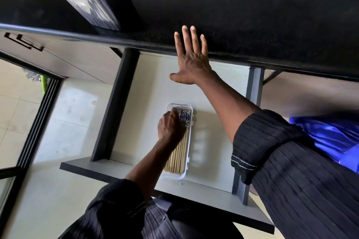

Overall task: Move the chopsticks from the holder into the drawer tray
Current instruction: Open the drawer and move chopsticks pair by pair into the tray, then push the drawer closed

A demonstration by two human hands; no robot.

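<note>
The open drawer (147,93) holds a clear plastic tray (175,177) on its white bottom. A bundle of several pale wooden chopsticks (177,157) with blue patterned tops lies lengthwise in the tray. My left hand (171,128) is curled over the upper part of the bundle, fingers closed on it inside the tray. My right hand (191,60) lies flat with spread fingers on the front edge of the black countertop (252,15), holding nothing. The black chopstick holder (91,0) stands on the counter at the far left; I see no chopsticks in it.
Dark drawer sides run along the left (116,106) and right (254,87) of the drawer, and its grey front panel (116,172) is nearest me. A tiled floor and a dark door frame (38,106) lie to the left. Blue fabric (330,137) shows at the right.
</note>
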